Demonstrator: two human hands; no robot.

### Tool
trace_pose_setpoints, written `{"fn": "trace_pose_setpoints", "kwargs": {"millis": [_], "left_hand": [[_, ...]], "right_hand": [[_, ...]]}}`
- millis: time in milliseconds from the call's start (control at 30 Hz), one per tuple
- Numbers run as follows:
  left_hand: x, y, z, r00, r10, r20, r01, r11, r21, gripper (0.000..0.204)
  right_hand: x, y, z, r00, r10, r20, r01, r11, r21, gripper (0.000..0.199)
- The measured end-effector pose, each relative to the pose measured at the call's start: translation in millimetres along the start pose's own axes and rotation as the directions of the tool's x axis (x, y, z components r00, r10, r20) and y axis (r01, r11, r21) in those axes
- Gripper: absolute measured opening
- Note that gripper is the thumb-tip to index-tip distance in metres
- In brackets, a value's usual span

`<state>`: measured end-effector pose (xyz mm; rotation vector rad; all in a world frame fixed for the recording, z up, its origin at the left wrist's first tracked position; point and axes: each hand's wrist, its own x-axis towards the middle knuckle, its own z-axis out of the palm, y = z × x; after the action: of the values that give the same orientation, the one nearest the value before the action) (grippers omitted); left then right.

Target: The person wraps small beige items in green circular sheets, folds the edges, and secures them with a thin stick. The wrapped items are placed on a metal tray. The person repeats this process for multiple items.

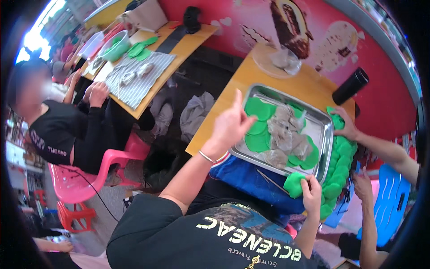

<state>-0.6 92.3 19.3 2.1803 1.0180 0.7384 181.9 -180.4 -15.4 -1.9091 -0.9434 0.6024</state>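
My left hand [229, 122] is raised over the left edge of a rectangular metal tray [330, 134], index finger stretched out and thumb apart, holding nothing. By the tray's near right corner, my right hand [312, 193] pinches a thin, round green dough wrapper [294, 185] between thumb and fingers. Inside the tray lie several flat green rounds [258, 142], partly overlapping. Over the middle of them is crumpled, greyish-brown, translucent material [284, 130] that I cannot identify. Along the tray's right side runs a heap of folded green pieces [337, 172].
Another person's hand [347, 123] touches the green pieces at the right. A black bottle [350, 86] and a clear plastic bag [285, 62] stand at the back of the wooden table [244, 67]. Blue cloth [244, 181] hangs under the tray; a person sits on a pink chair [112, 168].
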Motion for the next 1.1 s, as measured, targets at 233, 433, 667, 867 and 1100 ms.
{"fn": "trace_pose_setpoints", "kwargs": {"millis": [233, 433, 667, 867, 1100], "left_hand": [[83.4, -115.1, -142.7, 0.748, -0.180, -0.638, 0.549, 0.709, 0.443, 0.090], [81.1, -43.3, -56.3, 0.829, 0.461, 0.318, -0.439, 0.887, -0.142, 0.051], [91.0, -106.7, -76.4, 0.983, 0.084, -0.166, 0.000, 0.892, 0.452, 0.054], [49.6, -19.2, -65.8, 0.888, 0.131, 0.441, 0.141, 0.835, -0.531, 0.049], [20.2, 36.1, -70.6, 0.675, 0.610, 0.415, -0.167, 0.675, -0.719, 0.073]], "right_hand": [[-3.0, -3.9, -2.4, 0.999, -0.020, 0.044, 0.020, 1.000, -0.002, 0.009], [-0.9, -3.8, -1.4, 0.999, -0.038, 0.023, 0.039, 0.999, -0.016, 0.011], [-3.4, -32.0, -24.2, 0.999, -0.016, 0.037, 0.016, 1.000, -0.017, 0.014], [8.9, -31.8, -36.2, 0.999, -0.035, 0.015, 0.035, 0.999, -0.002, 0.013], [24.6, -43.6, -48.5, 0.999, -0.039, -0.023, 0.037, 0.996, -0.076, 0.012]]}}
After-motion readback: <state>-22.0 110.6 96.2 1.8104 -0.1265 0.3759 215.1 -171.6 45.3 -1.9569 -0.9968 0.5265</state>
